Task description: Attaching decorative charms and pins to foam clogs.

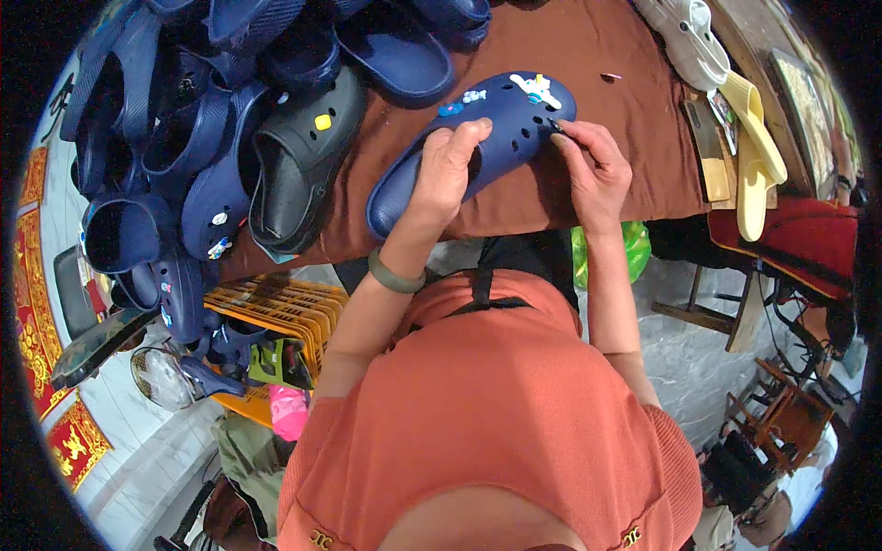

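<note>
A navy blue clog (496, 138) with round holes lies slanted on the brown cloth in front of me. On its upper sit a white figure charm (536, 91), a small pale charm (474, 95) and a blue charm (450, 109). My left hand (446, 170) is closed on the clog's near side, thumb on the upper and the other fingers mostly hidden. By the holes near the toe, my right hand (595, 165) pinches thumb and forefinger together on a small dark piece (555, 127) whose kind I cannot make out.
Many navy clogs (133, 147) are heaped at the left, beside a black clog (299, 165) with a yellow charm. White (684, 37) and pale yellow (755, 156) footwear lies at the right table edge. An orange crate (276, 308) stands below left, a wooden stool (712, 308) below right.
</note>
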Tool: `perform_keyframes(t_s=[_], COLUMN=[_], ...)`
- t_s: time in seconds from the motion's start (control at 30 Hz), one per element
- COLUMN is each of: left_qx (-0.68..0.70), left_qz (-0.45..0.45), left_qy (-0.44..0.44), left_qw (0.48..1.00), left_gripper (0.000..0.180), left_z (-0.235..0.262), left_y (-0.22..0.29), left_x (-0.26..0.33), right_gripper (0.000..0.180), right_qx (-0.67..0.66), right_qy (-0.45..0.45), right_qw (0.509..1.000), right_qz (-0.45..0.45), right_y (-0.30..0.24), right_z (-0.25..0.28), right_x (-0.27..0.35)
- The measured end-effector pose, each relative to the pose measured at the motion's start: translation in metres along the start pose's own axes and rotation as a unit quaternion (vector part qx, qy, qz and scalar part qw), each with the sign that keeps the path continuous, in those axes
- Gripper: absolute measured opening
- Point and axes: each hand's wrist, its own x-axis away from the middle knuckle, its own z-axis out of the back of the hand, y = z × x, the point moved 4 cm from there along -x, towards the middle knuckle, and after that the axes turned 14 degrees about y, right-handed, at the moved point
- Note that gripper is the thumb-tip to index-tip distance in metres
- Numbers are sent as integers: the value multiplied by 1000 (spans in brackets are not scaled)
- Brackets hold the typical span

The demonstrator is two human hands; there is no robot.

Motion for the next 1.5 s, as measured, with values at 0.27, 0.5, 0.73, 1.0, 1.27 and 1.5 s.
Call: perform_keyframes(t_s=[0.27, 0.5, 0.73, 1.0, 1.27, 1.5], left_qx=[17, 24, 13, 18, 56, 64], left_qz=[-8, -13, -13, -21, -15, -5], left_qy=[14, 22, 30, 26, 12, 9], left_qw=[1000, 999, 999, 999, 998, 998], left_gripper=[26, 26, 26, 24, 24, 25], left_z=[-7, -11, -10, -6, -11, -9], left_y=[5, 11, 12, 4, 9, 5], left_x=[5, 8, 9, 5, 8, 7], right_gripper=[18, 21, 28, 30, 31, 36], right_qx=[114, 184, 243, 276, 288, 323], right_qy=[-36, -50, -95, -140, -162, -211], right_qw=[970, 933, 906, 885, 864, 832], right_qz=[211, 304, 334, 347, 379, 399], right_y=[-13, -16, -20, -28, -29, -36], right_z=[-15, -15, -14, -15, -16, -19], right_x=[-9, -8, -4, -5, -4, -5])
